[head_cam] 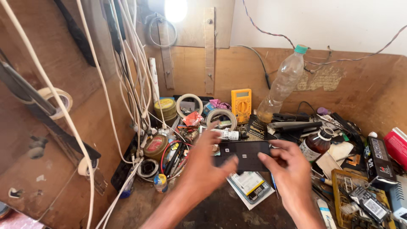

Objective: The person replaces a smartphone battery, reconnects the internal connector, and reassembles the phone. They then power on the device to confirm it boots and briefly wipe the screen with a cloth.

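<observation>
Your hands blur slightly; the left hand [206,163] hides part of what may be a phone [245,155].

I see a small electronics repair workshop, cluttered wooden bench [140,208], yellow multimeter [241,104], tape rolls [189,103], hanging white cables [129,72], tins [165,108], scattered phone parts [360,199]

Both forearms come up from the bottom edge, bare, converging twd the black phone [245,154], the one landmark here. Left hand [206,163] sits at the phone's left end, back of hand up, fingers spread, index raised above its top-left corner, thumb pressed on its lower face. Right hand [289,166] sits at the phone's right end, wrist bent, thumb on the lower-right edge, fingers curled over the top-right corner. Both grip it, held level betw. them.
</observation>
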A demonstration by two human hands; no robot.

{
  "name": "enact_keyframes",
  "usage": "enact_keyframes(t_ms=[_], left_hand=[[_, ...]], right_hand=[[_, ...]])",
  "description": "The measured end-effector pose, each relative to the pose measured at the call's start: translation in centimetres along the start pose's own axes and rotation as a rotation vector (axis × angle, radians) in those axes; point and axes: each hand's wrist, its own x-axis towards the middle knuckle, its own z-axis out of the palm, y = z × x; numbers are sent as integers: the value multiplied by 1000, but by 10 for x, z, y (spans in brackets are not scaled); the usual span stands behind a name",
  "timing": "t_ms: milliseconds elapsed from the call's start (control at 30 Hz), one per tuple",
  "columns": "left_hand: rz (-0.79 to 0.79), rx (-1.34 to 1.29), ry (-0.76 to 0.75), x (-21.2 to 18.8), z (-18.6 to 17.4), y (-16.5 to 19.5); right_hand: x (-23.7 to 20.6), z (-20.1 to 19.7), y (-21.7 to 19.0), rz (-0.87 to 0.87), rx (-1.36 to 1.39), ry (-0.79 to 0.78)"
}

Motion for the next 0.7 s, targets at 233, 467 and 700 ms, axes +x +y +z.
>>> enact_keyframes(t_ms=[233,467,700], left_hand=[[-906,-863,108,-57,-6,4],[-1075,-1144,-100,-65,2,-13],[-999,-1039,-17,-65,13,-30]], right_hand=[[-56,-24,11,-894,-306,163],[-73,-32,68,-1041,-447,-5],[-67,-55,49,-947,-484,-257]])
